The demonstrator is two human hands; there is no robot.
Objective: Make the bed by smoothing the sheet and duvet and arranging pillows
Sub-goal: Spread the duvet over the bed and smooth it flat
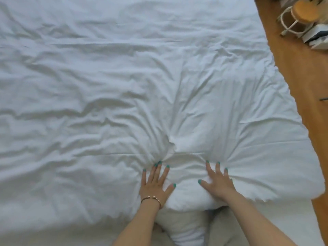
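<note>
**Duvet under both palms**

The duvet [124, 77] covers almost the whole bed, white and creased all over, its near edge bunched just in front of me and its right edge running along the wooden floor [301, 86]. A straight seam or fold line crosses it just beyond my fingertips, and the wrinkles fan out from where I press.

My left hand [157, 183] lies flat on the fabric, fingers spread and straight, gripping nothing; a thin gold bracelet [150, 201] sits on that wrist. My right hand [217, 181] is just beside it, also flat and splayed, palm down on a puffed mound of the duvet, holding nothing. The two hands are near each other but apart, with a small ridge of cloth between them.

Beyond the bed's far right corner, on the floor, stands a stool [300, 16] with a round wooden seat and a white metal frame. Next to it lies a stack of what look like books or boxes [316, 38]; any writing on them is too blurred to read. A thin dark item lies on the floor at the right edge, too small to identify.
</note>
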